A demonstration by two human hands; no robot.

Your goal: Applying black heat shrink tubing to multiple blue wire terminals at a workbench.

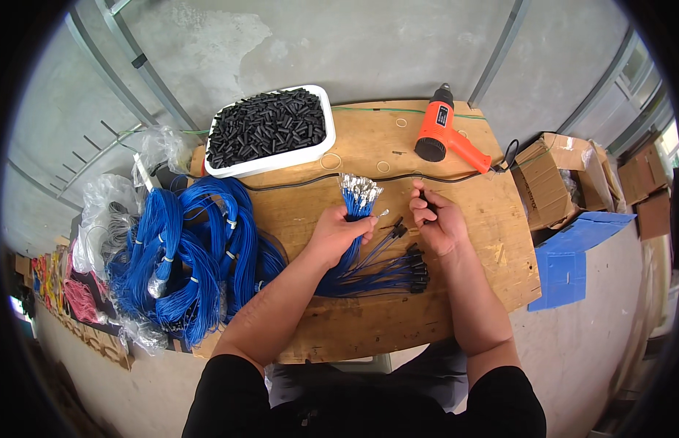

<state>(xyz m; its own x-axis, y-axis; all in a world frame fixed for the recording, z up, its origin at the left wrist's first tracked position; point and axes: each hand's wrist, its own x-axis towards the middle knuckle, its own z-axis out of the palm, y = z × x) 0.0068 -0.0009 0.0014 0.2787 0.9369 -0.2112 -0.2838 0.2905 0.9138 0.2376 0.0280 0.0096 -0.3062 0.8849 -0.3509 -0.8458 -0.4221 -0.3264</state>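
My left hand is closed around a bundle of blue wires, whose bare metal terminals fan out above the fist. One terminal sticks out to the right, apart from the others. To the right, my right hand is raised off the table with its fingers curled around a small black sleeve, partly hidden by them. Between and below the hands, blue wires with black sleeves on their ends lie on the table, and a few more black-tipped ends lie just above these.
A white tray heaped with short black sleeves stands at the back left. Coils of blue wire cover the left side. An orange heat gun lies back right; a black cord crosses the wooden table. Cardboard boxes stand beyond the right edge.
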